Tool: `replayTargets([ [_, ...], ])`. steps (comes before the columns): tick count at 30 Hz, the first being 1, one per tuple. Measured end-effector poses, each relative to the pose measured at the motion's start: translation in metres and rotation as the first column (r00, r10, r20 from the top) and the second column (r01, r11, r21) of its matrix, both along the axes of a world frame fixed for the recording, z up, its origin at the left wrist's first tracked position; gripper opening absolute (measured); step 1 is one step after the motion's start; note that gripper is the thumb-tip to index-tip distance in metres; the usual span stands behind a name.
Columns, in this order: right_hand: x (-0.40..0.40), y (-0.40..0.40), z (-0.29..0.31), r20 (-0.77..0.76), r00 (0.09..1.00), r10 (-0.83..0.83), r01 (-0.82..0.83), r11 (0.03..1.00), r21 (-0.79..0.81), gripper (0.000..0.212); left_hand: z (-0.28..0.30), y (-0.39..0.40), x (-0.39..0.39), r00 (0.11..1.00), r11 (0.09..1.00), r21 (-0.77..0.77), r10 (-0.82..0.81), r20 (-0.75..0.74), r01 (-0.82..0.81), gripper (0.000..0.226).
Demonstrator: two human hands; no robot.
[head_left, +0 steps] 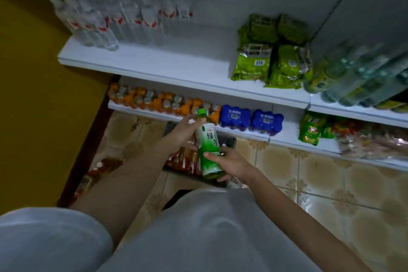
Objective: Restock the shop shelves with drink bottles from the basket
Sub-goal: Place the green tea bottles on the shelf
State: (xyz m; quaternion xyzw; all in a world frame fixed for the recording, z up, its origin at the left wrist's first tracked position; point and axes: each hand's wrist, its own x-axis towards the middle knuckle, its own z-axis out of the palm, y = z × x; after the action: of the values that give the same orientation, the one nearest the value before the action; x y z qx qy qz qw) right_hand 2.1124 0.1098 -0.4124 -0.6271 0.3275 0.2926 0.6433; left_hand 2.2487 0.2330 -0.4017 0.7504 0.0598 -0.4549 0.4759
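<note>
Both hands hold one green tea bottle (208, 146) upright above the basket (230, 142), which sits on the tiled floor in front of the lowest shelf. The left hand (182, 133) wraps its fingers round the upper body just under the green cap; the right hand (231, 164) cups the lower end, thumb across the front, fingers curled behind. Neither hand is spread; both are closed round the bottle. More bottles with red labels lie in the basket beneath.

Judgement: the step in hand is carrying this bottle to a shelf place. The middle shelf (154, 66) shows bare board between the clear water bottles (106, 22) at left and the green packets (271, 55) at right, a likely spot. To do it well, release one hand only once the other has a firm grip round the body, lift clear of the shelf lip, set the base flat, label outward, close beside its neighbours without knocking them
</note>
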Motion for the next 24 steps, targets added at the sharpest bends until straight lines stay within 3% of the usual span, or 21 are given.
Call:
replayTargets([
  [4,-0.006,0.024,0.029,0.144,0.988,-0.059,0.072,0.993,-0.092,0.031,0.026,0.010,0.006,0.992,0.996,-0.047,-0.066,0.107,0.071,0.069],
  [9,-0.020,0.051,0.041,0.250,0.965,-0.082,0.131,0.974,-0.186,0.038,0.046,0.022,0.006,0.965,0.972,-0.076,-0.210,0.156,0.223,0.048],
  [13,-0.038,0.058,0.053,0.340,0.920,-0.196,0.267,0.948,-0.176,0.033,0.072,0.012,0.005,0.905,0.917,-0.115,-0.346,0.246,0.382,0.049],
  [18,-0.051,0.043,0.078,0.486,0.801,-0.350,0.490,0.849,-0.196,0.034,0.124,-0.032,-0.006,0.816,0.841,-0.150,-0.437,0.378,0.520,0.061],
  [24,-0.076,-0.022,0.121,0.652,0.624,-0.431,0.680,0.711,-0.180,0.053,0.194,-0.110,-0.040,0.740,0.769,-0.208,-0.445,0.504,0.604,0.067],
])
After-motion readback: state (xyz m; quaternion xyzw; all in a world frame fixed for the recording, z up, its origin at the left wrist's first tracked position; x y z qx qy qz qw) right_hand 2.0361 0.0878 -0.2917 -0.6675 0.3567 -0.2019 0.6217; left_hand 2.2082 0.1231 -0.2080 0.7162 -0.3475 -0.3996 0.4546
